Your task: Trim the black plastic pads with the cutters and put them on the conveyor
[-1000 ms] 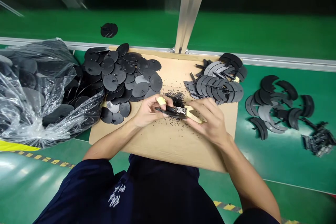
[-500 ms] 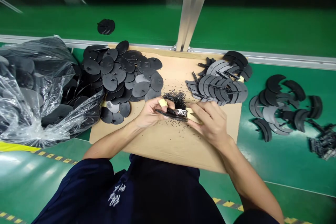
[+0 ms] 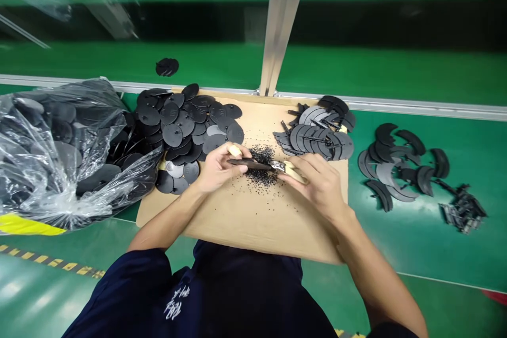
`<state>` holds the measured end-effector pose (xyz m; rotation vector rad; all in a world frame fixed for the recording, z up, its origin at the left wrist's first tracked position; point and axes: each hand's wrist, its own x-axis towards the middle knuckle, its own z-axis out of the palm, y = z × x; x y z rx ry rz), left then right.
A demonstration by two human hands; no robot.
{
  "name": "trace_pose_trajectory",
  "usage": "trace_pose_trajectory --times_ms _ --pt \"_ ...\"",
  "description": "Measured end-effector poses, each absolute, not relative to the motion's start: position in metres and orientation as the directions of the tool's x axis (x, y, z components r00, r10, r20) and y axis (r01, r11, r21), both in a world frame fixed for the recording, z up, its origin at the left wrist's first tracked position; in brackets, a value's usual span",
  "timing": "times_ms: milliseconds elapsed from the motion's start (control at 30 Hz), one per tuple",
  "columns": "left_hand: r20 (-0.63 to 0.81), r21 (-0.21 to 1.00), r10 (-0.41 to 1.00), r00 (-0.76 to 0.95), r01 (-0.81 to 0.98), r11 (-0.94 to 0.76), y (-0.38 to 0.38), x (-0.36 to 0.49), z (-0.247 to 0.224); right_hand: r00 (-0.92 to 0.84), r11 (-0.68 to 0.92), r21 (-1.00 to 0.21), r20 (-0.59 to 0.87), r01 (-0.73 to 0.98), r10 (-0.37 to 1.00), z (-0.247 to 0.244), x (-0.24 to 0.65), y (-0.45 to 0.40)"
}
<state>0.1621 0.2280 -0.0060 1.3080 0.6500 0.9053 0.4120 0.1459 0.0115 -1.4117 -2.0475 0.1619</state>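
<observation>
In the centre of the frame, the left hand (image 3: 216, 170) pinches a thin black disc (image 3: 252, 164), seen almost from its edge, between thumb and fingers, and the right hand (image 3: 322, 182) has its fingers closed around the pale yellow handles of a small cutter (image 3: 293, 171). The head of this cutter is at the right end of the disc, but how far its jaws are open I cannot tell. Below them, many small black bits (image 3: 266, 153) lie on the cardboard sheet (image 3: 237, 227).
</observation>
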Motion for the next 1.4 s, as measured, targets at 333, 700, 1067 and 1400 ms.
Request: trace_pose_trajectory --times_ms 333,700,1067,1400 --pt "0.153 0.987 0.743 0.651 -0.064 -0.147 0.214 0.172 0.003 -0.173 0.419 -0.716 0.394 0.559 0.903 0.022 0.386 0.145" --pt "-0.022 0.919 0.520 0.854 0.222 -0.327 0.298 0.183 0.051 -0.244 0.499 -0.467 0.504 0.730 0.829 0.032 0.406 0.153" --pt "0.036 0.433 0.864 0.503 0.771 -0.467 0.474 0.200 0.056 -0.148 0.289 -0.311 0.406 0.905 0.902 -0.030 0.446 0.062" --pt "-0.062 0.294 0.884 0.463 0.855 -0.427 0.461 0.196 0.049 -0.096 0.207 -0.310 0.338 0.928 0.936 -0.030 0.448 0.058"
